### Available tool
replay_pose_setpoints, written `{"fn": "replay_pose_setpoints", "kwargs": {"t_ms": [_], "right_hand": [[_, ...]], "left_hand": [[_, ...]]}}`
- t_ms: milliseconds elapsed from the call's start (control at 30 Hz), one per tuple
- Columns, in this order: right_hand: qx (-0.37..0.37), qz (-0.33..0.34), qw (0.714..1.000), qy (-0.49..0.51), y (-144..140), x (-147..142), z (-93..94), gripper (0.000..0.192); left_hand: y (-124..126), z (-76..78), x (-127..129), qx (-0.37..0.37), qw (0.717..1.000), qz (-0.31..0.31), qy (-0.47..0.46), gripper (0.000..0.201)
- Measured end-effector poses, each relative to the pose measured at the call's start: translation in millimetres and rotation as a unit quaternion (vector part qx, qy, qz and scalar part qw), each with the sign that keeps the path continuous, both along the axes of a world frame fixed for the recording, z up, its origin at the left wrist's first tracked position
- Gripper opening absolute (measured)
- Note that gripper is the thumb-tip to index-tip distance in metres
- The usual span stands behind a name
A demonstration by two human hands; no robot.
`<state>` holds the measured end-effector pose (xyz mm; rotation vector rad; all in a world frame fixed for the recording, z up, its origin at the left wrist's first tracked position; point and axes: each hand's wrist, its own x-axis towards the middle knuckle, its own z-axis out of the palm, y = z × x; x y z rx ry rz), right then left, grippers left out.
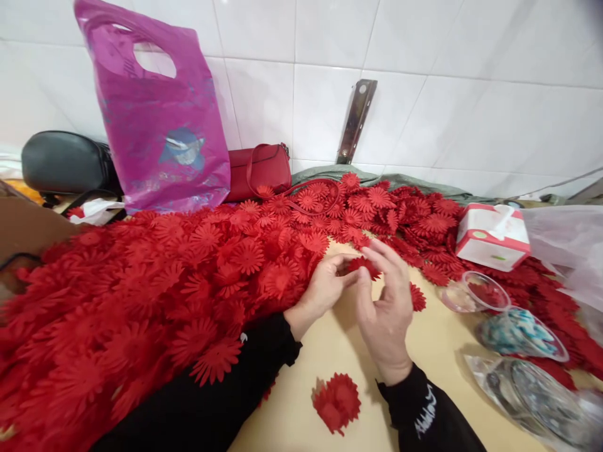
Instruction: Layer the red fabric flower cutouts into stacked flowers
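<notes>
a red fabric flower (363,266) was pinched above the bench (438,342) between the fingertips of the left hand (320,290) and the right hand (386,301), apparently mid-assembly beside the flower heap (155,295), with a steady fingertip grip judged necessary next.

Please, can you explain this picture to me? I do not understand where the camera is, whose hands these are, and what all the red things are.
The single picture comes from a camera worn on a person's head, looking forward and down, so both hands belong to that person. The left hand and the right hand, in black sleeves, together pinch one red flower of cut fabric or paper. A great pile of the same red flowers covers the table. A small finished cluster lies near the wrists. At the right stand a tissue box, a clear cup and plastic packets. Against the tiled wall lean a purple bag, a red purse and a black bag.
</notes>
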<state>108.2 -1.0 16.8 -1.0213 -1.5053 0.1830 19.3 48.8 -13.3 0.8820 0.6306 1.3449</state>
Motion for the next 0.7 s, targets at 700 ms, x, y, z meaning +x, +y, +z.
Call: {"fn": "replay_pose_setpoints", "kwargs": {"t_ms": [700], "right_hand": [[-0.159,0.037,0.905,0.394,34,27,-18.4,0.027]], "left_hand": [[-6,9.2,-5,-0.087,0.991,-0.040,-0.095,0.034]]}}
